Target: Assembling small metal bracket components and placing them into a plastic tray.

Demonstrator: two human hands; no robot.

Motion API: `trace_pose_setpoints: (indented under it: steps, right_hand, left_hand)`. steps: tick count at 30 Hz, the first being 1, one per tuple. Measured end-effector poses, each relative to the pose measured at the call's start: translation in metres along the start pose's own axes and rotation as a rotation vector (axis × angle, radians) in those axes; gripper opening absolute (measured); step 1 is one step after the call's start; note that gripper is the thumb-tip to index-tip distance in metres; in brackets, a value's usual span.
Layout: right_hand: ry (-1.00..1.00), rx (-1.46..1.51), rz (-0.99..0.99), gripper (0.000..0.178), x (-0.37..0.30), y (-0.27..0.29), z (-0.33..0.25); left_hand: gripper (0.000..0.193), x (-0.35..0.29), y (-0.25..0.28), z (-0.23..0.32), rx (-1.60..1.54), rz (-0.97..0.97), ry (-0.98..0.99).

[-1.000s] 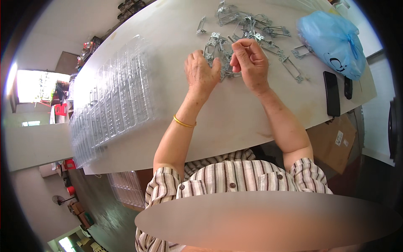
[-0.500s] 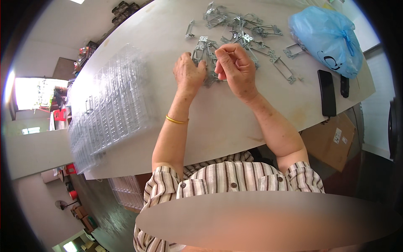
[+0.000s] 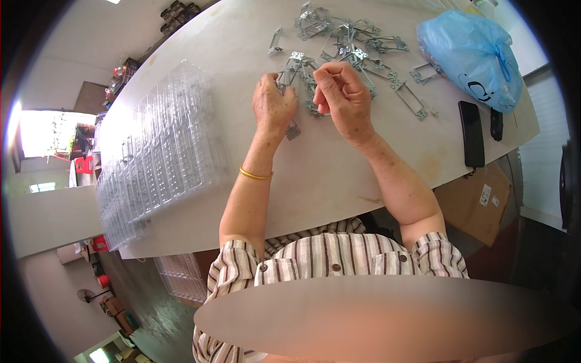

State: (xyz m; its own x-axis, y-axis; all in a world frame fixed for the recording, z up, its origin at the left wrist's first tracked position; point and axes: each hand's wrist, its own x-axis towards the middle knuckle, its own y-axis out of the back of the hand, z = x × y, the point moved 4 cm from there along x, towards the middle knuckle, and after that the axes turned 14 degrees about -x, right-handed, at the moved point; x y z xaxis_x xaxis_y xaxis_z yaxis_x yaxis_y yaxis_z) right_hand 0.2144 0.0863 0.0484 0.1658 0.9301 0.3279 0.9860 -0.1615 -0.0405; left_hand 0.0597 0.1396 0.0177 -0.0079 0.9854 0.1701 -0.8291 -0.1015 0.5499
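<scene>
My left hand (image 3: 273, 107), with a gold bangle on its wrist, is curled closed around a thin metal bracket. The flat holed end of this bracket (image 3: 293, 130) shows below my thumb; my fingers hide much of the rest. Just to the right, my right hand (image 3: 346, 100) is raised with thumb and forefinger pinched together and the other fingers folded in. Whatever sits in that pinch is too small or hidden to make out. Beyond both hands lies a loose pile of similar grey metal brackets (image 3: 348, 45), some interlocked.
Stacked clear plastic trays (image 3: 163, 145) cover the left of the white table (image 3: 321, 181). A tied blue plastic bag (image 3: 469, 57) stands at the far right, near a black phone (image 3: 471, 133) and a small black object (image 3: 497, 125). Below the right edge is a cardboard box (image 3: 475, 202).
The bracket's end has come into view below my left thumb, nearer to me than before. Both hands stay in nearly the same place, the right one still pinched.
</scene>
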Motion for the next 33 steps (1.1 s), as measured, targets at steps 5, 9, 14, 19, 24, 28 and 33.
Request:
trace_pose_setpoints:
  steps: [5, 9, 14, 19, 24, 28, 33]
  right_hand:
    - [-0.007, -0.022, -0.006, 0.01, 0.0, -0.002, 0.0]
    - [-0.028, -0.024, -0.008, 0.011, 0.001, 0.003, 0.002]
    - [-0.036, -0.006, 0.013, 0.013, 0.002, 0.007, 0.004]
    - [-0.004, -0.027, -0.01, 0.012, 0.004, 0.006, 0.005]
    - [-0.044, -0.047, -0.009, 0.011, 0.004, 0.008, 0.007]
    - [-0.041, -0.069, -0.036, 0.01, 0.001, 0.009, 0.006]
    - [-0.023, -0.095, -0.081, 0.008, -0.002, 0.005, 0.009]
  left_hand:
    - [0.049, -0.001, 0.006, -0.005, -0.106, 0.037, 0.052]
    - [0.051, -0.014, 0.009, 0.012, -0.208, 0.108, -0.039]
    - [0.053, -0.038, 0.02, 0.042, -0.28, 0.152, -0.297]
    - [0.05, -0.032, 0.02, 0.027, -0.446, 0.079, -0.287]
    - [0.045, -0.034, 0.025, 0.025, -1.014, 0.083, -0.218]
    - [0.037, -0.034, 0.028, 0.016, -1.358, -0.162, 0.011]
    - [0.036, -0.055, 0.017, 0.004, -1.564, -0.47, 0.354]
